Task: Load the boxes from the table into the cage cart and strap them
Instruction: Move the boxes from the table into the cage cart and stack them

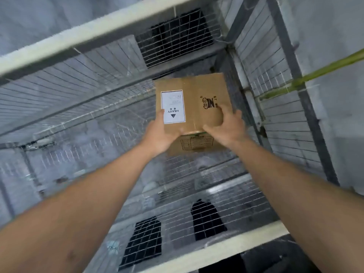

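I was looking down into the tall grey wire-mesh cage cart [82, 95] with its pale frame bars, and judged myself in the loading step, lowering a box toward the far right corner of its mesh floor. The brown cardboard box [195, 99] with a white "HEAVY" label was well inside the cart, close to the back and right walls; whether it already rested on the floor I could not tell. My left hand [160, 133] gripped its near left edge, thumb on the label, fingers curled underneath. My right hand [226, 125] held the near right corner, fingers spread over the top. Next I would need to seat it squarely, then let go. Grey concrete floor showed through the mesh, and a green strap [315, 73] ran outside the right wall.
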Available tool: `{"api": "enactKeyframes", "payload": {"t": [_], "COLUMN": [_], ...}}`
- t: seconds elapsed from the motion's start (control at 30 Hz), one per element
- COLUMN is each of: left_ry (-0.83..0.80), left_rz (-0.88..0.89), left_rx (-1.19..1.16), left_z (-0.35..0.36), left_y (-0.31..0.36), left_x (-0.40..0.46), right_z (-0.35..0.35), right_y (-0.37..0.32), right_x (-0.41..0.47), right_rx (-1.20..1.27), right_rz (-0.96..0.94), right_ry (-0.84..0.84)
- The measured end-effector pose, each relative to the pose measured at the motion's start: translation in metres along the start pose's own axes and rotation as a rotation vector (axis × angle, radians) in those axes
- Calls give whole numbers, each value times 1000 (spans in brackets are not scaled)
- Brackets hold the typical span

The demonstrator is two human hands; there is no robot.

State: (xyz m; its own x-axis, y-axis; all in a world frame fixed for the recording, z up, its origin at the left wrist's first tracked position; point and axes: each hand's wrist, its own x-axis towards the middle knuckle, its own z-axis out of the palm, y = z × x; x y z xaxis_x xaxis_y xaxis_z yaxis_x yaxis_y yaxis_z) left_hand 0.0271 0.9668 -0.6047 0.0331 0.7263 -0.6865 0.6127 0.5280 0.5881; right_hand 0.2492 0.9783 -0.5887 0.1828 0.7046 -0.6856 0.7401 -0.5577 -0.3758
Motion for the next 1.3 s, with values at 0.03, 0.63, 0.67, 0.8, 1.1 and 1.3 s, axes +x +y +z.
{"api": "enactKeyframes", "payload": {"t": [0.03, 0.63, 0.67, 0.8, 1.1, 1.3], "left_ry": [18, 146, 143, 99, 102, 20], "left_rz": [2, -2, 2, 16, 380, 372], "left_rx": [-15, -52, -40, -3, 751, 856], "left_z": [7, 86, 88, 97, 98, 86], "left_y": [-1, -10, -11, -13, -16, -6], "left_x": [8, 92, 94, 97, 116, 118], "right_z": [1, 29, 31, 36, 48, 47], "right_y": [4, 43, 45, 52, 43, 39], "right_x": [11, 130, 132, 138, 137, 137], "right_rx": [-1, -237, -291, -403, -513, -509], "right_rz": [-16, -219, -252, -328, -368, -376], "right_ry": [-7, 63, 68, 112, 159, 164]}}
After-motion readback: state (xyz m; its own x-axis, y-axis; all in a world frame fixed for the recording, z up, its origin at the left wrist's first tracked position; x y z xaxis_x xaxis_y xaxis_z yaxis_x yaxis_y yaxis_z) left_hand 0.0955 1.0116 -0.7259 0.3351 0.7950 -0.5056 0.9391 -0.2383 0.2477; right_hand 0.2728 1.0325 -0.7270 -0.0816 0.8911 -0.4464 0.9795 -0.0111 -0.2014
